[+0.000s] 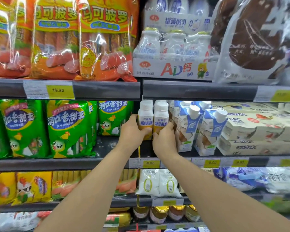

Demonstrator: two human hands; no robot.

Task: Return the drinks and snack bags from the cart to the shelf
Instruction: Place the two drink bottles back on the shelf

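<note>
Bottles stand at the centre of the head view: two white yogurt drinks with yellow lower labels, upright, side by side and touching, at the left end of the right-hand middle shelf (174, 155), just behind its front edge. The left bottle (145, 118) sits in the left hand (132, 131), whose fingers curl round its lower half from the left. The right bottle (160, 118) is held by the right hand (164, 139), fingers wrapped round its base from the right and below. Each hand is nearest its own bottle, and both long axes run vertical, caps just under the shelf above.

Cartons (189, 128) with blue tops stand just right of the right bottle, close against the right hand's fingers. Green snack bags (69, 128) hang on the neighbouring shelf to the left. My judgement: the bottles need pushing straight back into their row before the fingers let go. No cart shows.
</note>
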